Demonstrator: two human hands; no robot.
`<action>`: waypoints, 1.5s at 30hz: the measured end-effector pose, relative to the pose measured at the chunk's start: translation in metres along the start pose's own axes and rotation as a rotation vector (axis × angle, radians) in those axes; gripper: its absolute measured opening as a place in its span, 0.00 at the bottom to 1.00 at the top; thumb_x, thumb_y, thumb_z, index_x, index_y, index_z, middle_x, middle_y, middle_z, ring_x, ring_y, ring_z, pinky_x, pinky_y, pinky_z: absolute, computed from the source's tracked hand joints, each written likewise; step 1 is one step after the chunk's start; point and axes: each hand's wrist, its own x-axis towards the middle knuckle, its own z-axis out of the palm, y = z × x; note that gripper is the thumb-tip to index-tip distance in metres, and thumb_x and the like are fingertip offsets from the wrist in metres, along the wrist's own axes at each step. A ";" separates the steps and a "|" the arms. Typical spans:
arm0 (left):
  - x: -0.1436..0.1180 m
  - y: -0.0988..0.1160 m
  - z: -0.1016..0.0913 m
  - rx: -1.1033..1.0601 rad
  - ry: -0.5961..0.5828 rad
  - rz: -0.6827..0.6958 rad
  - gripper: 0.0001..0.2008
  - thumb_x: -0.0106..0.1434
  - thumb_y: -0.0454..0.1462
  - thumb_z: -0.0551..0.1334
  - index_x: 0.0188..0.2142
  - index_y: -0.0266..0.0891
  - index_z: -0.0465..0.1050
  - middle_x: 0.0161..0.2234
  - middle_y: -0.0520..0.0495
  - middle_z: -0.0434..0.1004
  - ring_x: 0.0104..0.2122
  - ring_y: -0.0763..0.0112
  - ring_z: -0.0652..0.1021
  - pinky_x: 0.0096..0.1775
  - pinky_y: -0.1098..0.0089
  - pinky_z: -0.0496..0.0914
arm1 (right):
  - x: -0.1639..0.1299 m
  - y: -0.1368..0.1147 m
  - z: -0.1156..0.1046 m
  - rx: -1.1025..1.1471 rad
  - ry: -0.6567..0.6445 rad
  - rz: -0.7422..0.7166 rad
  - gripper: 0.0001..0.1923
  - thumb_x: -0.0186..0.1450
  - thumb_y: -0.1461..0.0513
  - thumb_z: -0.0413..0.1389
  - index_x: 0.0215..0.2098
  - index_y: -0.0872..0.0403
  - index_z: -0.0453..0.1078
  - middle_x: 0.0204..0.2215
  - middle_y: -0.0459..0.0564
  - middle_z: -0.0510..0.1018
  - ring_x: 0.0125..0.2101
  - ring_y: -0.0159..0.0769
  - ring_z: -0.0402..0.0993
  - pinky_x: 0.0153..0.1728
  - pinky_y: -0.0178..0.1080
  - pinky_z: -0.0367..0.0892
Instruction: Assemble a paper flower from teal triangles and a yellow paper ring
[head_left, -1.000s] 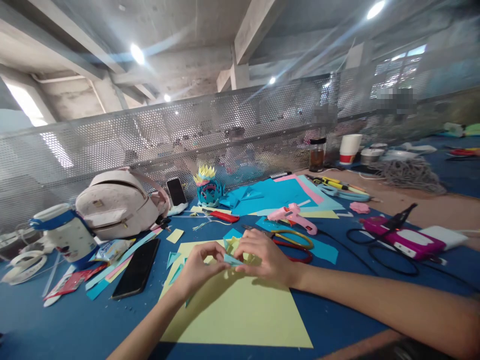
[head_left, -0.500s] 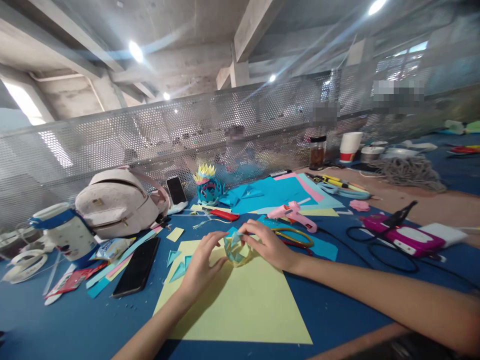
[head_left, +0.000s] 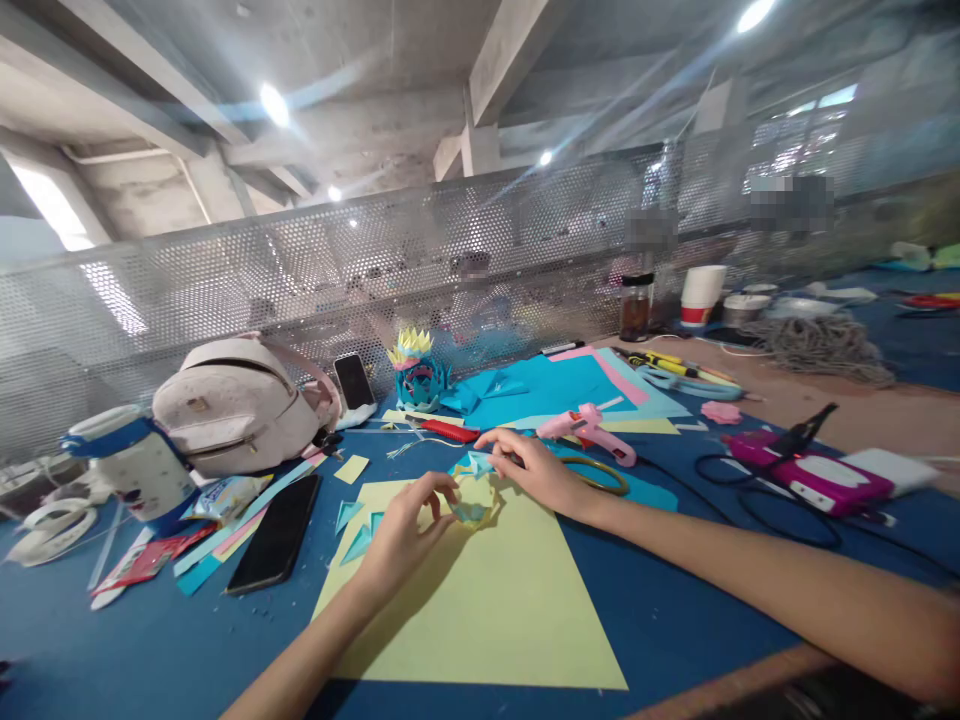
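Hands have parted since a moment ago; left hand (head_left: 405, 530) now alone pinches the yellow-and-blue paper ring (head_left: 471, 500) over the yellow sheet (head_left: 487, 610); right hand (head_left: 536, 470) has slid off to loose blue folded pieces (head_left: 476, 463), fingertips closing on one.

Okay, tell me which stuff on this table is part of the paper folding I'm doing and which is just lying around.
In use: left hand holding the folded paper ring; right hand at the blue folded pieces; yellow sheet underneath.

Lying about: backpack, black phone, pink glue gun, mug, paper cup.
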 end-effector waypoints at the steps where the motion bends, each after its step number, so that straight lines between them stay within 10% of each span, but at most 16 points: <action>1: 0.000 0.000 0.000 -0.008 0.004 0.004 0.08 0.64 0.33 0.57 0.43 0.42 0.70 0.38 0.48 0.76 0.33 0.68 0.73 0.39 0.68 0.68 | 0.001 0.000 -0.001 0.001 0.004 0.002 0.11 0.69 0.60 0.49 0.47 0.54 0.68 0.23 0.42 0.71 0.25 0.32 0.68 0.27 0.32 0.59; 13: 0.006 -0.016 -0.013 -0.086 0.153 0.009 0.09 0.67 0.39 0.56 0.34 0.40 0.73 0.34 0.46 0.73 0.34 0.67 0.72 0.37 0.69 0.67 | 0.003 0.002 -0.012 -0.197 0.080 0.004 0.13 0.68 0.58 0.52 0.29 0.54 0.72 0.19 0.42 0.67 0.21 0.31 0.62 0.26 0.34 0.55; 22: 0.007 -0.008 -0.010 -0.412 0.116 -0.069 0.12 0.64 0.45 0.61 0.34 0.38 0.73 0.36 0.46 0.71 0.34 0.69 0.73 0.38 0.70 0.69 | -0.006 -0.025 -0.003 -0.179 -0.113 -0.377 0.09 0.67 0.55 0.57 0.37 0.51 0.76 0.37 0.51 0.78 0.40 0.39 0.69 0.45 0.43 0.61; 28: 0.006 -0.006 -0.005 -0.580 0.334 -0.221 0.14 0.60 0.46 0.65 0.40 0.39 0.70 0.28 0.52 0.72 0.28 0.71 0.75 0.33 0.72 0.68 | -0.012 -0.022 0.008 0.090 -0.049 -0.125 0.11 0.65 0.55 0.58 0.32 0.54 0.74 0.30 0.48 0.78 0.31 0.35 0.72 0.37 0.38 0.66; 32: 0.003 -0.004 -0.002 -0.662 0.191 -0.390 0.21 0.62 0.52 0.60 0.28 0.35 0.73 0.20 0.51 0.71 0.22 0.68 0.76 0.31 0.68 0.71 | -0.010 -0.021 0.010 0.260 0.020 0.020 0.10 0.63 0.56 0.60 0.32 0.56 0.72 0.29 0.47 0.77 0.31 0.34 0.71 0.33 0.34 0.66; 36: 0.002 0.009 0.007 -0.706 0.129 -0.387 0.18 0.57 0.49 0.65 0.33 0.35 0.79 0.32 0.43 0.81 0.34 0.62 0.79 0.42 0.66 0.72 | -0.010 -0.022 0.012 0.290 0.000 0.034 0.10 0.63 0.57 0.60 0.31 0.56 0.72 0.28 0.47 0.76 0.31 0.35 0.71 0.34 0.35 0.66; 45: 0.000 0.012 0.016 -0.799 0.253 -0.443 0.13 0.52 0.45 0.70 0.29 0.37 0.77 0.27 0.47 0.79 0.30 0.64 0.78 0.36 0.69 0.71 | -0.018 -0.029 0.019 0.303 -0.170 0.045 0.12 0.63 0.56 0.59 0.33 0.57 0.74 0.30 0.48 0.78 0.32 0.35 0.71 0.34 0.35 0.66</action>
